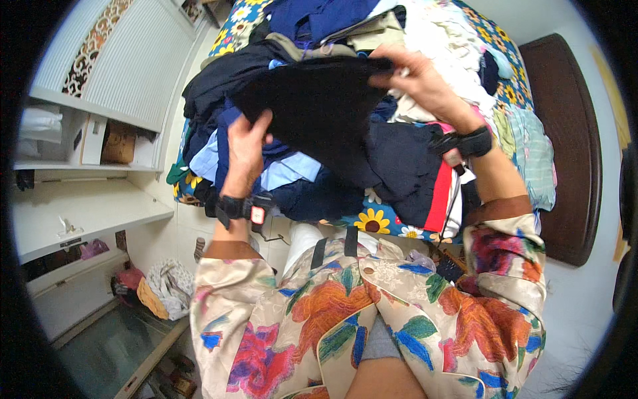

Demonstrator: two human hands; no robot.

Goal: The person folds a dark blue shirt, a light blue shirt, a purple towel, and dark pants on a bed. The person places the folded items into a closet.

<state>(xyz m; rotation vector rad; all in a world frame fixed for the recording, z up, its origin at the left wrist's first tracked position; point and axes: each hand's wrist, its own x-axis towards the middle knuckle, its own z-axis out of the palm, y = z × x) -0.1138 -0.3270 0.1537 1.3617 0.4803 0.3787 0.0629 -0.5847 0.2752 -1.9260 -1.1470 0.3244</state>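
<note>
A black garment (312,100) is spread in the air over the bed, its kind not clear from its shape. My left hand (247,147) pinches its near left edge between thumb and fingers. At its upper right corner, my right hand (422,83) grips the cloth with bent fingers. The lower part hangs down toward a dark navy garment (405,163) on the bed. Under and around it lie a light blue cloth (289,171), a black garment (222,76) and a red and white striped piece (441,196).
Heaped clothes cover the flower-patterned bedspread (372,223), with white clothes (438,46) at the far right. A brown headboard (561,146) stands on the right. To the left is a white cabinet (133,60) with open shelves and a drawer. Cloths (166,289) lie bundled beside it.
</note>
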